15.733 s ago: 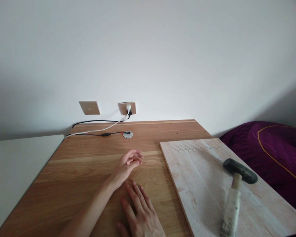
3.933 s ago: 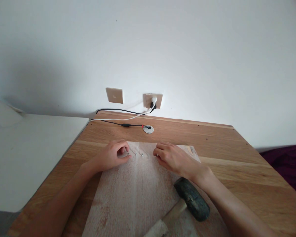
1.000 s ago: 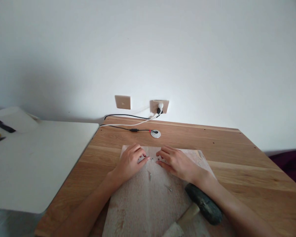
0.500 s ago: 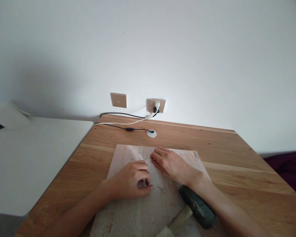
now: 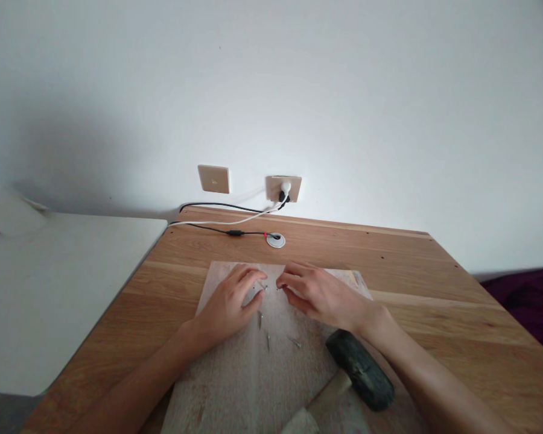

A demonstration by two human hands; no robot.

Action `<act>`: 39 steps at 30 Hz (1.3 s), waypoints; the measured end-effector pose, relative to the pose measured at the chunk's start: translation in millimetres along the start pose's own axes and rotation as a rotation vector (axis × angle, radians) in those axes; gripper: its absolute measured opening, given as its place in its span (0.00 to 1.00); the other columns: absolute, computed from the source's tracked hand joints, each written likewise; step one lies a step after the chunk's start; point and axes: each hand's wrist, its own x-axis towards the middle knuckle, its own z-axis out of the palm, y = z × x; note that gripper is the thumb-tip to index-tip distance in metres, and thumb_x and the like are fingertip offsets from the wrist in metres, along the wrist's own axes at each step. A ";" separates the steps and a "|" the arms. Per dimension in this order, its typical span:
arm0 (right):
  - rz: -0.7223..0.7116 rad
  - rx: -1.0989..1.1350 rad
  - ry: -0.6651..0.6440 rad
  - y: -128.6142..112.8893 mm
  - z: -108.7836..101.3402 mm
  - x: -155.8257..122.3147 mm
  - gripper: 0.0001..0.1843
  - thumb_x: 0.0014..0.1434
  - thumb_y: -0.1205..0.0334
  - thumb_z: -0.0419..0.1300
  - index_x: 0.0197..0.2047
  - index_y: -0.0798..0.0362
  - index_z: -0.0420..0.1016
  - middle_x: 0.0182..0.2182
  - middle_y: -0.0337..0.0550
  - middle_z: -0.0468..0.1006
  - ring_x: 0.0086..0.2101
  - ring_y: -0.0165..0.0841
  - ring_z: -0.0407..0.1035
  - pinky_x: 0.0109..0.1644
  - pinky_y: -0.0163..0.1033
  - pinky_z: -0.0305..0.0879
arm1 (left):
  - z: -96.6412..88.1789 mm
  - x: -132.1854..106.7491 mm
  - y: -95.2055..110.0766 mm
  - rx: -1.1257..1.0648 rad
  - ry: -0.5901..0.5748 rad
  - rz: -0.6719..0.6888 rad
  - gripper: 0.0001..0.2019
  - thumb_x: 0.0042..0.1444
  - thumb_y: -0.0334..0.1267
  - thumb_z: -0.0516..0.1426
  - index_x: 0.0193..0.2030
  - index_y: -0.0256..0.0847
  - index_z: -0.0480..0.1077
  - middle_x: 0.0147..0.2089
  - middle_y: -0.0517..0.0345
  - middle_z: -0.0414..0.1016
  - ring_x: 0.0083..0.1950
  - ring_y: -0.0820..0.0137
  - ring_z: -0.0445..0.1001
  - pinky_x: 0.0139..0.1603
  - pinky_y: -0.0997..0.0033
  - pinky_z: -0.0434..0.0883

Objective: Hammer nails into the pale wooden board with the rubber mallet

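A pale, worn wooden board (image 5: 235, 386) lies on the wooden table (image 5: 434, 301). My left hand (image 5: 230, 304) rests on the board's far part, thumb and forefinger pinched on a small nail (image 5: 263, 287). My right hand (image 5: 319, 295) faces it a few centimetres away, its fingertips pinched on another tiny nail (image 5: 279, 287). Three loose nails (image 5: 268, 341) lie flat on the board just nearer to me. A hammer with a dark head (image 5: 359, 369) and a pale handle (image 5: 314, 413) lies on the board under my right forearm.
At the table's back are a round cable grommet (image 5: 276, 240) and black and white cables (image 5: 221, 226) running to a wall socket (image 5: 283, 188). A white surface (image 5: 49, 289) adjoins the table on the left. Dark purple fabric (image 5: 525, 301) shows at the right.
My left hand has moved from the middle of the board back up to the far part, beside my right hand. The loose nails it covered now show. My right hand has hardly moved.
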 end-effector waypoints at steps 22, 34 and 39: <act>0.384 -0.115 -0.128 21.8 -32.2 -34.6 0.20 0.74 0.54 0.53 0.34 0.53 0.77 0.32 0.45 0.81 0.32 0.35 0.75 0.36 0.37 0.62 | 5.5 22.2 -12.9 0.108 -0.124 0.163 0.05 0.65 0.30 0.57 0.39 0.40 0.74 0.38 0.56 0.77 0.43 0.66 0.73 0.47 0.64 0.68; 0.352 -0.479 -0.176 7.5 -4.8 -21.1 0.18 0.74 0.61 0.51 0.38 0.56 0.80 0.36 0.52 0.84 0.38 0.44 0.81 0.37 0.39 0.68 | 6.7 13.7 -16.0 0.283 -0.097 0.242 0.09 0.71 0.34 0.54 0.39 0.39 0.74 0.38 0.56 0.77 0.42 0.65 0.71 0.47 0.62 0.66; 0.350 -0.466 -0.193 7.2 -5.3 -18.3 0.18 0.73 0.62 0.51 0.38 0.56 0.80 0.37 0.52 0.84 0.38 0.44 0.81 0.37 0.40 0.68 | 8.4 15.3 -17.7 0.307 -0.063 0.255 0.09 0.70 0.36 0.57 0.37 0.39 0.73 0.36 0.58 0.77 0.40 0.66 0.70 0.46 0.62 0.64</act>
